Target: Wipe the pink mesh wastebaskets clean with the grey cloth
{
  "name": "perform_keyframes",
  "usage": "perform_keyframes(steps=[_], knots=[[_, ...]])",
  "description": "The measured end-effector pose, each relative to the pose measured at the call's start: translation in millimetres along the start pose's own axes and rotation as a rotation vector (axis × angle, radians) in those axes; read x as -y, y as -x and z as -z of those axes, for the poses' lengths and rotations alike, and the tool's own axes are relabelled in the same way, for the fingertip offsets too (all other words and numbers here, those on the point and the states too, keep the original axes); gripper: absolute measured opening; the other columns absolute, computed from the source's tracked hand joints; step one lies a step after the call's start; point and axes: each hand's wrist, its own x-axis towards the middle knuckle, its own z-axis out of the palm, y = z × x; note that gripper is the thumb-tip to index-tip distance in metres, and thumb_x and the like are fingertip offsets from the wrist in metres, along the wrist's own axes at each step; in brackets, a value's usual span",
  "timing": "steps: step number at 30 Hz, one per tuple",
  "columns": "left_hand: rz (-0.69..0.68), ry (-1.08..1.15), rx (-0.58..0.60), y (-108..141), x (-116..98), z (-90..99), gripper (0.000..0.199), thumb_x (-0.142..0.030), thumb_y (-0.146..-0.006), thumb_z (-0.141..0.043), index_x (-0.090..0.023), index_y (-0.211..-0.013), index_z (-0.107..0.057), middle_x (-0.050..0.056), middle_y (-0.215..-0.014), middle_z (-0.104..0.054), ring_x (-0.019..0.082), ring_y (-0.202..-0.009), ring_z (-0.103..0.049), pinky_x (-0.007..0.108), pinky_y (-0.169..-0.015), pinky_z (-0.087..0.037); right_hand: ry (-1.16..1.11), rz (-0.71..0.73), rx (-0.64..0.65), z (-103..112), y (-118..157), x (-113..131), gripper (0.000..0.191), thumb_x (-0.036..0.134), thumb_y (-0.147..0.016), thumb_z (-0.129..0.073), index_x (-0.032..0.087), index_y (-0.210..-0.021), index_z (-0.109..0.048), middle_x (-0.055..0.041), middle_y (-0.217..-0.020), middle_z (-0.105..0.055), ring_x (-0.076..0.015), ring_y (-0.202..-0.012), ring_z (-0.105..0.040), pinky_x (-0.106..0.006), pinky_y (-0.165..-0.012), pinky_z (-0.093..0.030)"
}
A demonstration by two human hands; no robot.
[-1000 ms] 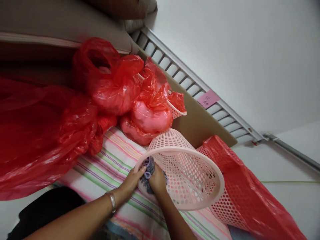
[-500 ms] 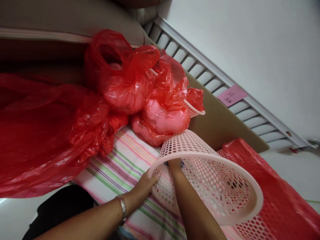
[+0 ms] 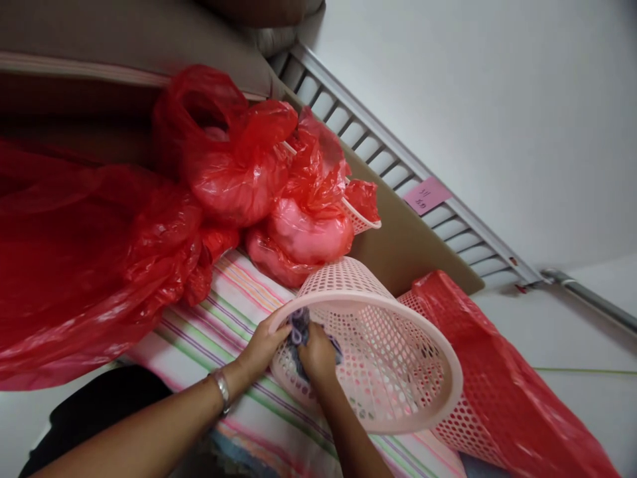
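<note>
The basket (image 3: 348, 282) lies tipped over on the striped sheet (image 3: 209, 345), with its wide mouth facing the person. The left hand (image 3: 261, 346) holds the left side of its rim, with the thumb just inside. The right hand (image 3: 318, 355) is inside the basket, closed around a dark, bluish cloth (image 3: 300, 325). The cloth is just inside the mouth, near the left hand.

Shiny red bags (image 3: 311, 229) sit beyond the basket, and a big red bag (image 3: 89, 265) is to its left. Right of the basket is another pink basket (image 3: 465, 425), partly covered by a red sheet (image 3: 502, 372). A pink note (image 3: 426, 195) is on a rail (image 3: 358, 99) farther back than the basket.
</note>
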Motion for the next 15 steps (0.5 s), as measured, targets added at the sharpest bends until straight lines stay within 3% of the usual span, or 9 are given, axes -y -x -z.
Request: perform_keyframes(steps=[5,8,11,15], knots=[[-0.051,0.054,0.103,19,20,-8.3,0.05,-0.029,-0.08,-0.06,-0.017,-0.128,-0.053,0.008,-0.135,-0.054,0.026,-0.131,-0.041,0.043,-0.113,-0.028,-0.019,0.059,0.07,-3,59,-13,0.046,0.018,-0.076,-0.052,0.017,-0.122,-0.054,-0.0125,-0.117,-0.06,-0.0247,-0.108,-0.056,-0.031,-0.091,-0.042],[-0.01,0.114,0.109,23,25,-13.1,0.05,-0.029,-0.08,-0.061,-0.018,-0.128,-0.054,0.007,-0.135,-0.054,0.026,-0.132,-0.04,0.043,-0.114,-0.028,-0.043,0.017,0.066,-2,64,-19,0.039,0.022,-0.08,-0.05,0.017,-0.118,-0.055,-0.0133,-0.114,-0.061,-0.0254,-0.106,-0.057,-0.033,-0.09,-0.043],[0.067,0.173,0.075,22,24,-15.6,0.047,-0.03,-0.079,-0.063,-0.018,-0.124,-0.057,0.007,-0.128,-0.06,0.027,-0.125,-0.049,0.042,-0.11,-0.033,-0.036,-0.053,0.01,-1,36,-20,0.04,0.026,-0.082,-0.047,0.015,-0.12,-0.054,-0.0149,-0.111,-0.062,-0.0266,-0.102,-0.059,-0.034,-0.084,-0.045],[0.137,0.257,0.046,19,18,-16.2,0.043,-0.032,-0.077,-0.065,-0.017,-0.118,-0.061,0.008,-0.118,-0.066,0.028,-0.111,-0.059,0.042,-0.103,-0.041,-0.024,-0.157,-0.093,-3,-31,-26,0.04,0.025,-0.084,-0.045,0.014,-0.122,-0.053,-0.0161,-0.114,-0.062,-0.027,-0.106,-0.059,-0.034,-0.083,-0.045]])
